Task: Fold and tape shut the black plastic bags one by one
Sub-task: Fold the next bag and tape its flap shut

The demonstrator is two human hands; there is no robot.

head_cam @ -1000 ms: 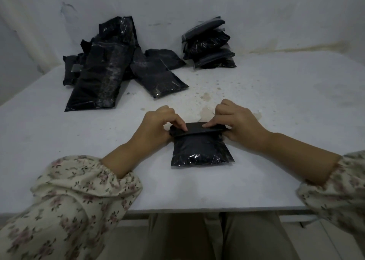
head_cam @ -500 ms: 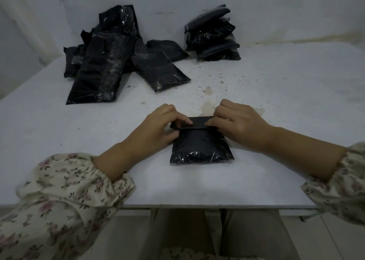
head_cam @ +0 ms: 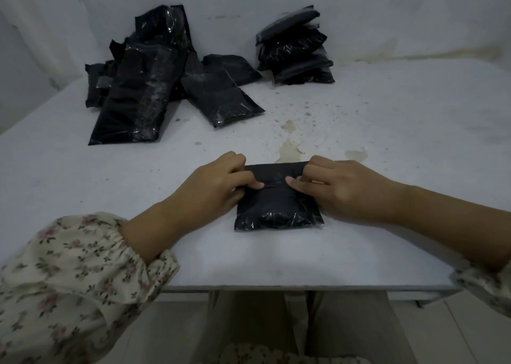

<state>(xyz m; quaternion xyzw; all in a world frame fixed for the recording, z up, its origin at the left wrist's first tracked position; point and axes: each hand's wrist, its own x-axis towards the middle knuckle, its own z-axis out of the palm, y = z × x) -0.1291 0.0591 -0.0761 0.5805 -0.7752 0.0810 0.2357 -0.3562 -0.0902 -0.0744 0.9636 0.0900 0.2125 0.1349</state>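
Here we see one black bag (head_cam: 278, 211) lying near the front edge of the table (head_cam: 387, 142), its far end folded over toward us. The left hand (head_cam: 218, 186) and right hand (head_cam: 341, 191) each have their grip clamped on that fold, fingers curled behind it and thumbs pressing it flat. We judge the fold nearly made; whether tape is on it we cannot tell. A stack of folded bags (head_cam: 296, 48) sits at the far side, and a heap of flat bags (head_cam: 143, 101) at far left looks yet to be done. We can read no brand, label or writing.
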